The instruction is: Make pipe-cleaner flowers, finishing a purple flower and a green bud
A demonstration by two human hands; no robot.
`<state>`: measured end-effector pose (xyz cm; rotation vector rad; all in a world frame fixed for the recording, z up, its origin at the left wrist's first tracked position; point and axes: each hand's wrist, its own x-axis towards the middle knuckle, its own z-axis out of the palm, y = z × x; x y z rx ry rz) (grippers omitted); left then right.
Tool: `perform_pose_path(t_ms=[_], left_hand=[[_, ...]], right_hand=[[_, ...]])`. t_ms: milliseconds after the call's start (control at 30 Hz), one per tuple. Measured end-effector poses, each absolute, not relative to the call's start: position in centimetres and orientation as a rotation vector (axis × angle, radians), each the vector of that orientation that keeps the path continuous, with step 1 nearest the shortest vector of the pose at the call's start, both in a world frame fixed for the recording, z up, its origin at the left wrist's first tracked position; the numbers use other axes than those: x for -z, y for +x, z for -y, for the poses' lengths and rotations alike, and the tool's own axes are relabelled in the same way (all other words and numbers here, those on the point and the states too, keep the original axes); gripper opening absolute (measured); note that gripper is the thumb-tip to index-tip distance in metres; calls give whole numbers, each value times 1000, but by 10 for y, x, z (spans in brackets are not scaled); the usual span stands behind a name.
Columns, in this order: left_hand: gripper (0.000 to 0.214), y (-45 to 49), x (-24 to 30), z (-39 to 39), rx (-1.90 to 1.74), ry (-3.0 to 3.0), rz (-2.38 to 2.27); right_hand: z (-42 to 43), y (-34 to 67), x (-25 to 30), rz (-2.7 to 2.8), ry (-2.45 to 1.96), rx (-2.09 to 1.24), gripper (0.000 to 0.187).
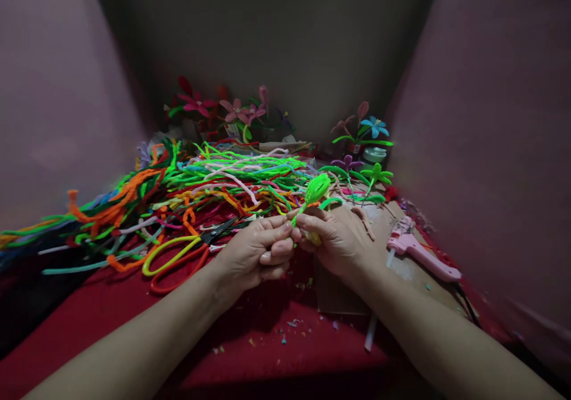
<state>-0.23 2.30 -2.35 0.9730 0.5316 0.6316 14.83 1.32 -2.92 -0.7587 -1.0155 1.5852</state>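
A bright green pipe-cleaner bud (317, 189) rises above my two hands, its loops bunched into an oval on a thin stem. My left hand (263, 248) is closed, thumb and forefinger pinching the lower stem. Close against it, my right hand (328, 239) also pinches the stem, just under the oval. A bit of yellow shows beneath the right fingers; what it is I cannot make out. Scissors (172, 257) with a yellow and an orange handle loop lie left of my left hand, blades partly under pipe cleaners.
A heap of coloured pipe cleaners (241, 168) covers the back left. On the right, a pink glue gun (419, 248) lies on cardboard (343, 296), with a glue stick (371, 331) nearer me. Finished flowers (236, 112) stand behind. Scraps dot the red cloth (250, 352).
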Motion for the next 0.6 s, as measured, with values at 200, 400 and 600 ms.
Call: perform_pose_path(t_ms=[200,400,600], left_hand=[[16,1,21,-19,-885,1603,-895],[14,2,35,-17,-1163,2222,-1056],[21,2,24,-18,-1017,1756,-1001]], right_hand=[[-14,146,30,951,-803,-1415,16],[-13,145,31,1009,-861,-1393,15],[-12,146,28,1055,-859,-1455,13]])
